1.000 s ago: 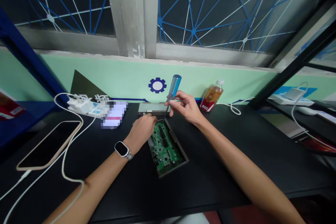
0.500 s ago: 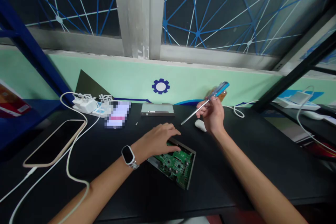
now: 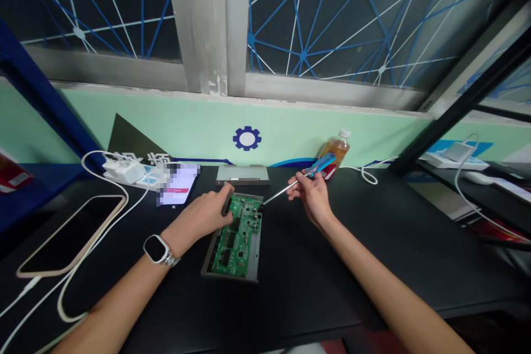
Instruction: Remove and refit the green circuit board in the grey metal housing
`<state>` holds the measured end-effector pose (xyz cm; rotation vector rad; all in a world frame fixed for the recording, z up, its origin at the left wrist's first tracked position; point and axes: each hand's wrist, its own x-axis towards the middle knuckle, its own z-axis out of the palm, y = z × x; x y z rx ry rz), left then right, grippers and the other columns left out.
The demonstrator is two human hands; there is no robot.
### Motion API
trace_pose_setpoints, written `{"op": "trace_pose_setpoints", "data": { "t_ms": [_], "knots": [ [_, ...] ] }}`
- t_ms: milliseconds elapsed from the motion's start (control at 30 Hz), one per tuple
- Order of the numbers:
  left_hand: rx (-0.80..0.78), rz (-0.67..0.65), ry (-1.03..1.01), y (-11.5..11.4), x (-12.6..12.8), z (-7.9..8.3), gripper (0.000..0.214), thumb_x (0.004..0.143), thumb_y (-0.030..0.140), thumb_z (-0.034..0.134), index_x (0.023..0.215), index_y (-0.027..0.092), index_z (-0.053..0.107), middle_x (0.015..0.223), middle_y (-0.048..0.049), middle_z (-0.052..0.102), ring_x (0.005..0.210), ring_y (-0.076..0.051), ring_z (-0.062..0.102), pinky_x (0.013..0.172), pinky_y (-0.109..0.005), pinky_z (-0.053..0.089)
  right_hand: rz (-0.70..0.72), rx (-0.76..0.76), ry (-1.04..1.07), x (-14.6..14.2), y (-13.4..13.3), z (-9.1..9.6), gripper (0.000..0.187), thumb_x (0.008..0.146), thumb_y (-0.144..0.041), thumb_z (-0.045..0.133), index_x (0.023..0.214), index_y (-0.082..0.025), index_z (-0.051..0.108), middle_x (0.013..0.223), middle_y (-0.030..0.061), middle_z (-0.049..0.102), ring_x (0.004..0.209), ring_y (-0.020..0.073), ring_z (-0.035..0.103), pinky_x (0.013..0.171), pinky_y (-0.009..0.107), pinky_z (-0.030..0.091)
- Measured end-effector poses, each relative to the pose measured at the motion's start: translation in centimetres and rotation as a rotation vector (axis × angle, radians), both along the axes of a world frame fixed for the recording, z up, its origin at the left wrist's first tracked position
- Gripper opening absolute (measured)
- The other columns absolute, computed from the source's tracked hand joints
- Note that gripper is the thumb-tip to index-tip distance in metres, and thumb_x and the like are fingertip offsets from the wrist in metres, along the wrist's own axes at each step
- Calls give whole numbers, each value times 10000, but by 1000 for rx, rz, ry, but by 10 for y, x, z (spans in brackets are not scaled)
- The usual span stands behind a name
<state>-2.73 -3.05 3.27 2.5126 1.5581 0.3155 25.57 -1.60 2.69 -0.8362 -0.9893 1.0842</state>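
A green circuit board [image 3: 243, 238] sits in a shallow metal frame [image 3: 255, 265] on the black desk. My left hand [image 3: 207, 213], with a watch on its wrist, grips the frame's upper left edge, thumb over the board and index finger reaching past the far corner. My right hand [image 3: 313, 196] is closed around a screwdriver [image 3: 319, 165] with a translucent blue handle. Its long shaft points down and left, and the tip is at the board's upper right corner; whether it touches a screw there cannot be made out.
A metal cover plate [image 3: 243, 175] lies by the wall. Behind the screwdriver stands a drink bottle [image 3: 341, 146]. To the left are a lit phone [image 3: 180, 185], a power strip with plugs [image 3: 126, 170], a dark phone [image 3: 74, 235] and loose white cables [image 3: 93, 249].
The board has turned and shifted left under my left hand, now lengthwise toward me. My right hand has moved left and lowered the screwdriver tip to the board's corner.
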Motion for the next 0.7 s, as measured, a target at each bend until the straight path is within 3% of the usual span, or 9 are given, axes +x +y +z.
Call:
{"op": "trace_pose_setpoints", "data": {
  "t_ms": [100, 267, 467, 700],
  "knots": [
    [-3, 44, -22, 3, -11, 1, 439, 857, 409, 562, 1237, 195, 512, 620, -4, 580, 557, -226, 592, 492, -280, 287, 15, -18, 8, -6, -2, -3, 429, 789, -355, 765, 974, -243, 394, 722, -26, 706, 527, 162, 677, 440, 258, 555],
    [92, 174, -26, 14, -35, 8, 199, 909, 380, 476, 939, 230, 604, 698, -31, 640, 624, -221, 603, 550, -285, 327, 44, -38, 36, -11, -4, -5, 424, 785, -361, 764, 966, -247, 398, 728, -20, 710, 558, 181, 696, 479, 292, 586],
    [-44, 126, -125, 32, -68, -6, 99, 799, 258, 556, 844, 226, 638, 783, -34, 681, 709, -204, 617, 653, -280, 422, 60, -76, 81, -16, -9, -5, 375, 788, -309, 731, 937, -249, 392, 701, -22, 709, 551, 171, 684, 513, 298, 595],
    [-9, 82, -136, 36, -62, -19, 126, 817, 291, 588, 881, 205, 654, 846, -66, 675, 752, -212, 619, 672, -295, 439, 80, -92, 68, -20, -11, -7, 338, 807, -313, 700, 936, -249, 394, 706, -14, 711, 560, 171, 681, 527, 304, 596]
  ]
}}
